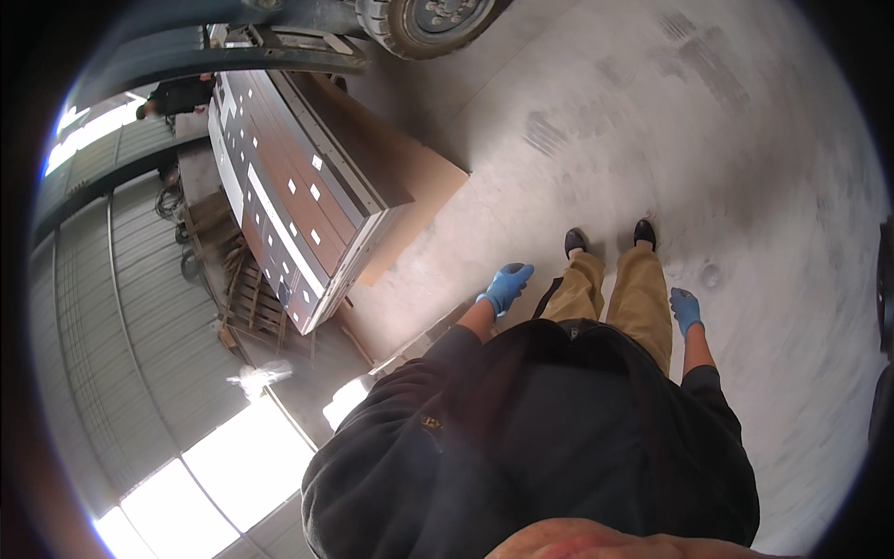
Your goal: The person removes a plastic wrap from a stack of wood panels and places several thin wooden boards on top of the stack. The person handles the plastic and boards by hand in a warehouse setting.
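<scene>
My left hand (506, 288), in a blue glove, hangs beside my left hip with the fingers curled. A dark patch shows at its fingers; whether it is a small object or part of the glove I cannot make out. On the other side, my right hand (686, 310), gloved in blue too, hangs loosely past my thigh with fingers extended and nothing visible in them. Neither hand touches the large stack of panels (307, 200) to my left, which has brown, grey and white strips dotted with small white labels. My left hand is the nearer one to it.
A brown sheet (424, 182) lies beneath the stack. Beyond stands a vehicle with a large tyre (424, 28). Wooden pallets (253, 293) lean behind the stack near the corrugated wall (121, 326). Another person (177, 96) stands at the far left. Tyre marks streak the concrete floor (596, 121).
</scene>
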`<state>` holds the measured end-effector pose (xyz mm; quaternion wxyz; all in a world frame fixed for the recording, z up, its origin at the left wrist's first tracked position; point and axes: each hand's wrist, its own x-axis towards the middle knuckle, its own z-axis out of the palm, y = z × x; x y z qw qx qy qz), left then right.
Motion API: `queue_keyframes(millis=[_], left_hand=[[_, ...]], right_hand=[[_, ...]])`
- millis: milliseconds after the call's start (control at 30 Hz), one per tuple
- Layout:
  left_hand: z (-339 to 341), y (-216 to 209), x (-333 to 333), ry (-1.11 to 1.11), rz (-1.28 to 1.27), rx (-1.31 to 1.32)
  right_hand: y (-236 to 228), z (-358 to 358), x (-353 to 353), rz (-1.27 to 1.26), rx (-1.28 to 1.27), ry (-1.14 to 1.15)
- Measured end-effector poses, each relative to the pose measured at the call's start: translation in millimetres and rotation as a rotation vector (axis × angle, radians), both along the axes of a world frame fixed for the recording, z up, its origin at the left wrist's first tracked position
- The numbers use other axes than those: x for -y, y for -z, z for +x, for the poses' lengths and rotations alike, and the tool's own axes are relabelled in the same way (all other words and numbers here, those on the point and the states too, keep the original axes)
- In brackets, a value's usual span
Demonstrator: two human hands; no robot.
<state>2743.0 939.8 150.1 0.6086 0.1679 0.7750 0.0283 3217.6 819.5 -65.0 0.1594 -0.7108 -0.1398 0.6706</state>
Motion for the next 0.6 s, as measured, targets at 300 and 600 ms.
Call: queue_keyframes(millis=[300,600], left_hand=[[-10.0,3.9,-3.4,-0.119,0.053,-0.001],[-4.0,8.7,-5.5,-0.24,0.121,-0.027]], right_hand=[[-8.1,-9.7,-87.8,0.055,0.005,-0.112],[-39.4,-6.2,-154.4,-0.022,0.056,-0.184]])
